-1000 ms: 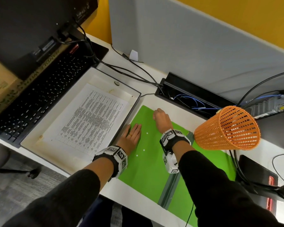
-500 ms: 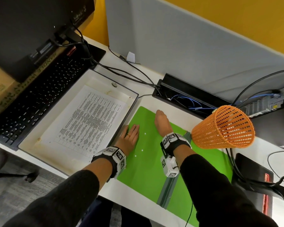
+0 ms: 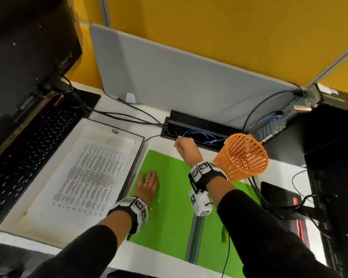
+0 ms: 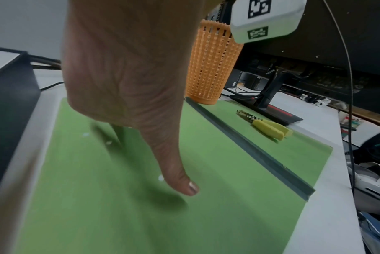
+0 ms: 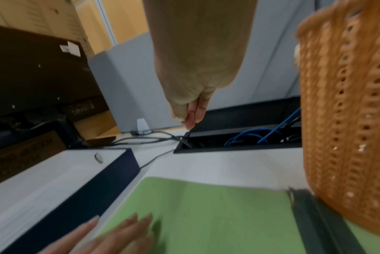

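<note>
My left hand [image 3: 148, 183] lies flat with straight fingers on the left part of a green mat [image 3: 169, 217], thumb [image 4: 180, 180] pointing down onto it. A few tiny white bits [image 4: 160, 177] lie on the mat beside it. My right hand [image 3: 184, 148] is raised above the mat's far edge, close to the black cable trough [image 3: 199, 125]. Its thumb and fingertips [image 5: 192, 118] are pressed together, and I cannot see anything between them. An orange mesh basket [image 3: 243, 157] stands upright just right of that wrist.
A grey strip [image 4: 249, 146] crosses the mat, with yellow-handled pliers [image 4: 269, 128] beyond it. A white tray with a printed sheet [image 3: 88, 173] sits left of the mat, then a black keyboard [image 3: 28, 141]. Cables, a monitor stand and a grey partition close off the back and right.
My right hand has lifted off the mat and moved away from me toward the cable trough. The left hand stays flat on the mat. The head view has tilted up.
</note>
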The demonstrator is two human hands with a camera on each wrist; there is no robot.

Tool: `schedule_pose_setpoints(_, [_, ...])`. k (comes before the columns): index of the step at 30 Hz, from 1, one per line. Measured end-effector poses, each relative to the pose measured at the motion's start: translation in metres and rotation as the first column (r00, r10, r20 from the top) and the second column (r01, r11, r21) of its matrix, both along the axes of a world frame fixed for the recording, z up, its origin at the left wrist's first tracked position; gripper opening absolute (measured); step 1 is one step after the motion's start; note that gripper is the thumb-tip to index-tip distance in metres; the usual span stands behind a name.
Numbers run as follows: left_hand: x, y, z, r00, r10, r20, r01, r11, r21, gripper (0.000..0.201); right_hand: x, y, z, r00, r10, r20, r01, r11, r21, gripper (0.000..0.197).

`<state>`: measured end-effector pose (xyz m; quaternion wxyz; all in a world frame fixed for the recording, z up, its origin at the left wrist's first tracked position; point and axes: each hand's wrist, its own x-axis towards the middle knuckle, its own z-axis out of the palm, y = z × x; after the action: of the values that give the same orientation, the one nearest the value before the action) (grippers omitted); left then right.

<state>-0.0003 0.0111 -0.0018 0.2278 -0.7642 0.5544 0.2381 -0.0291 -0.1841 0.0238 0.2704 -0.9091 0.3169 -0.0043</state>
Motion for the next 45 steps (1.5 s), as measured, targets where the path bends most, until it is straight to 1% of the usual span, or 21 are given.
schedule_pose_setpoints(2, [-0.004,-0.013,-0.002,0.998,-0.066,0.004,0.066,0.998,0.021,0.089,-0.007,-0.008,0.021,0.998,-0.051,0.049,0.052,0.999,-0.015,0.023])
schedule_pose_setpoints(5, [-0.014,-0.033,-0.013,0.983,-0.181,-0.03,0.182,0.982,0.039,0.116,-0.023,-0.024,0.05,0.987,-0.108,0.118,0.116,0.992,-0.06,0.021])
schedule_pose_setpoints(6, [-0.019,-0.039,-0.015,0.977,-0.207,-0.047,0.208,0.977,0.038,0.117,-0.032,-0.031,0.058,0.984,-0.13,0.122,0.14,0.987,-0.075,0.021])
schedule_pose_setpoints(9, [-0.039,-0.053,-0.019,0.96,-0.269,-0.08,0.273,0.961,0.035,0.107,-0.063,-0.05,0.078,0.971,-0.2,0.131,0.218,0.967,-0.135,0.019])
schedule_pose_setpoints(11, [-0.053,-0.059,-0.019,0.948,-0.306,-0.081,0.311,0.949,0.053,0.104,-0.086,-0.059,0.087,0.963,-0.234,0.134,0.255,0.953,-0.162,0.017])
schedule_pose_setpoints(13, [-0.065,-0.064,-0.018,0.947,-0.312,-0.076,0.318,0.946,0.069,0.103,-0.107,-0.064,0.093,0.951,-0.282,0.129,0.304,0.933,-0.194,0.015])
schedule_pose_setpoints(15, [-0.073,-0.066,-0.015,0.948,-0.316,-0.047,0.319,0.943,0.091,0.102,-0.124,-0.068,0.094,0.927,-0.344,0.153,0.371,0.903,-0.216,0.018])
schedule_pose_setpoints(17, [-0.077,-0.067,-0.012,0.949,-0.314,-0.027,0.315,0.943,0.108,0.095,-0.134,-0.069,0.093,0.903,-0.39,0.179,0.423,0.881,-0.212,0.017])
schedule_pose_setpoints(20, [-0.079,-0.066,-0.011,0.949,-0.313,-0.016,0.313,0.944,0.102,0.083,-0.143,-0.07,0.092,0.902,-0.399,0.165,0.428,0.878,-0.213,0.02])
schedule_pose_setpoints(22, [-0.078,-0.065,-0.013,0.949,-0.315,-0.015,0.315,0.944,0.094,0.084,-0.145,-0.073,0.091,0.904,-0.402,0.148,0.427,0.875,-0.23,0.024])
schedule_pose_setpoints(24, [-0.076,-0.064,-0.014,0.946,-0.325,-0.016,0.325,0.941,0.096,0.087,-0.147,-0.075,0.088,0.898,-0.421,0.126,0.439,0.873,-0.213,0.025])
schedule_pose_setpoints(28, [-0.074,-0.065,-0.015,0.944,-0.33,-0.021,0.331,0.94,0.088,0.089,-0.15,-0.078,0.087,0.898,-0.429,0.099,0.44,0.883,-0.166,0.013])
schedule_pose_setpoints(30, [-0.072,-0.065,-0.018,0.944,-0.327,-0.031,0.329,0.942,0.071,0.095,-0.148,-0.079,0.088,0.893,-0.433,0.12,0.448,0.879,-0.164,0.012])
schedule_pose_setpoints(33, [-0.068,-0.062,-0.023,0.944,-0.325,-0.049,0.326,0.945,0.028,0.105,-0.137,-0.071,0.094,0.9,-0.387,0.202,0.424,0.884,-0.197,0.016])
schedule_pose_setpoints(35, [-0.063,-0.055,-0.025,0.949,-0.31,-0.06,0.31,0.951,-0.016,0.109,-0.122,-0.058,0.101,0.915,-0.296,0.272,0.368,0.89,-0.268,0.019])
schedule_pose_setpoints(37, [-0.055,-0.043,-0.024,0.957,-0.287,-0.05,0.285,0.957,-0.052,0.117,-0.105,-0.045,0.101,0.936,-0.189,0.295,0.286,0.899,-0.332,0.02])
schedule_pose_setpoints(39, [-0.044,-0.028,-0.02,0.968,-0.249,-0.013,0.248,0.967,-0.055,0.126,-0.087,-0.033,0.091,0.964,-0.096,0.249,0.182,0.918,-0.352,0.018])
schedule_pose_setpoints(41, [-0.031,-0.011,-0.016,0.981,-0.194,0.031,0.195,0.98,-0.046,0.132,-0.072,-0.019,0.074,0.984,-0.02,0.178,0.078,0.942,-0.326,0.016])
schedule_pose_setpoints(43, [-0.02,0.011,-0.013,0.992,-0.11,0.057,0.113,0.993,-0.045,0.136,-0.061,-0.002,0.051,0.993,0.013,0.113,0.015,0.97,-0.244,0.01])
schedule_pose_setpoints(45, [-0.015,0.032,-0.015,0.996,-0.03,0.083,0.035,0.998,-0.058,0.139,-0.054,0.018,0.025,0.998,0.058,0.037,-0.051,0.986,-0.157,0.011])
